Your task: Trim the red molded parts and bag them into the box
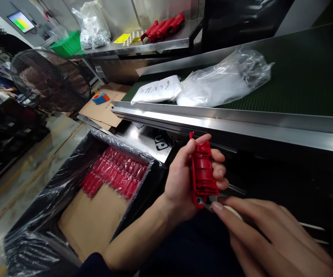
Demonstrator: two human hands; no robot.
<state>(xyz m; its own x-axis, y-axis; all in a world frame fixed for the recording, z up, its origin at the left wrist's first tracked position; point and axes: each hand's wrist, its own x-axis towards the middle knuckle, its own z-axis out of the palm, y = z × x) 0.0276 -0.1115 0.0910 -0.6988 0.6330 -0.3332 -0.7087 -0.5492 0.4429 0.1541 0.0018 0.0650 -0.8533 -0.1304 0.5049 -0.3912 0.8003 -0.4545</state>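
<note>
My left hand (pixel 183 181) grips a red moulded plastic part (pixel 202 173), held upright in front of the conveyor's steel rail. My right hand (pixel 258 227) comes in from the lower right and holds a small metal-bladed tool with a pale handle (pixel 212 202); its tip touches the bottom edge of the red part. Below left stands a cardboard box lined with black plastic (pixel 39 215). It holds a row of like red parts (pixel 116 173) on a cardboard sheet.
A green conveyor belt (pixel 305 73) carries clear plastic bags (pixel 226 79). On the steel shelf behind lie more red parts (pixel 163 27), a yellow sheet and a bag of small pieces (pixel 94 27). A black fan (pixel 49 79) stands at left, with another person beyond it.
</note>
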